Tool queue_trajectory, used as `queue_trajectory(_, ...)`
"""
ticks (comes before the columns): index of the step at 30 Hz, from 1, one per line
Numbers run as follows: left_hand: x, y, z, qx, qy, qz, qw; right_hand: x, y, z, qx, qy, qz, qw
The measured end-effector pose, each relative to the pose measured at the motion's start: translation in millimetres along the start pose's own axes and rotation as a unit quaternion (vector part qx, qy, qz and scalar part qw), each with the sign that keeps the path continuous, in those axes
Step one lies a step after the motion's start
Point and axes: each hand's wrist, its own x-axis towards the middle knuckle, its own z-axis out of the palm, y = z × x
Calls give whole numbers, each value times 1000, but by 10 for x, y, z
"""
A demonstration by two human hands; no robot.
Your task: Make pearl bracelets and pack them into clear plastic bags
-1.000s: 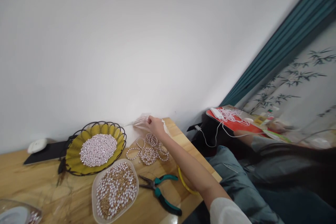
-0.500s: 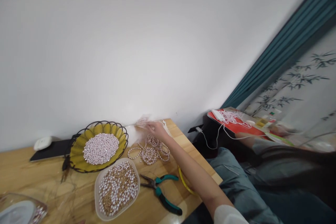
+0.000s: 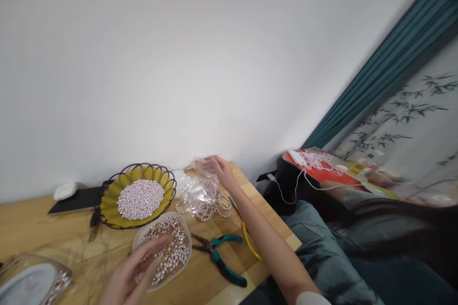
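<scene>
My right hand reaches to the far edge of the wooden table near the wall and grips a clear plastic bag. The bag hangs over a pile of pearl bracelets. My left hand hovers with spread fingers and nothing in it over the near side of a clear tray of white and gold beads. A yellow wire basket of pale pink beads stands behind the tray.
Teal-handled pliers and a yellow strip lie by my right forearm. A dark flat device with a white mouse lies against the wall. A clear container is at the near left. Beyond the table sits a red board with cables.
My right hand has lifted the plastic bag away from the wall and over the bracelets. My left hand has come into view over the bead tray.
</scene>
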Motion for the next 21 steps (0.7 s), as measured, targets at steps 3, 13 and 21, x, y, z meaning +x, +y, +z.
queue_trajectory(3, 457, 319, 359, 19, -1, 87, 996, -95, -9, 7, 7, 9, -1, 1000)
queue_trajectory(13, 1862, 316, 1059, -129, 27, 4, 991, -324, 14, -117, 6, -152, -17, 988)
queue_trajectory(21, 1950, 243, 1160, -302, -15, -61, 951, -499, 2, -24, 15, -212, 2, 977)
